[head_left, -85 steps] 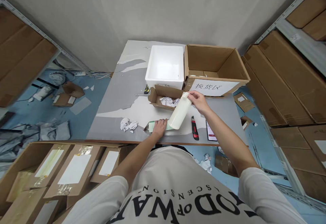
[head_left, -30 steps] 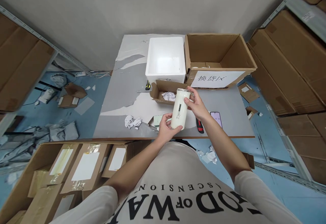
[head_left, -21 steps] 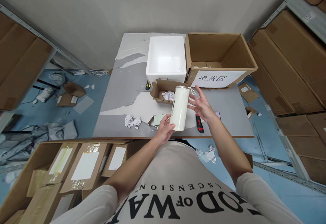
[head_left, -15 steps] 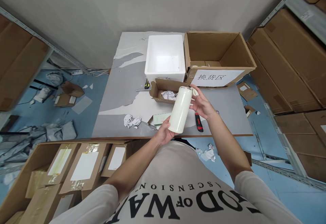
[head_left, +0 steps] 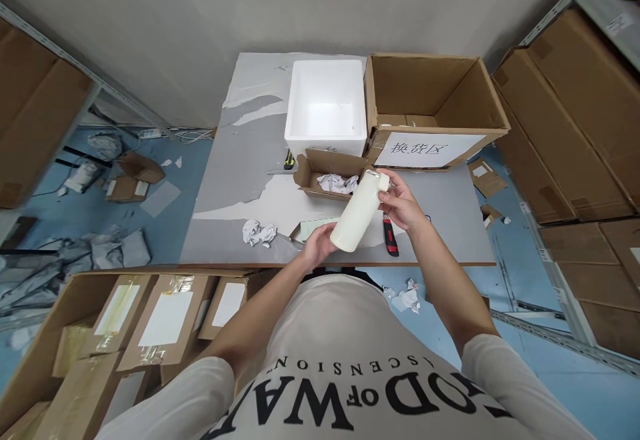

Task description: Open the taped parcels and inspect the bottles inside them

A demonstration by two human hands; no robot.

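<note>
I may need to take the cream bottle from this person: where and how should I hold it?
Probably around the middle of the bottle, from above: that stretch is smooth and rounded, tilted with its top away and to the right. The left hand is at the base and the right hand holds the top, leaving the middle uncovered.

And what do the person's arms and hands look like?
Pale, short sleeves stop near the elbows. Below them, the forearms are bare, with no watch showing. The left hand and right hand wear no gloves.
</note>
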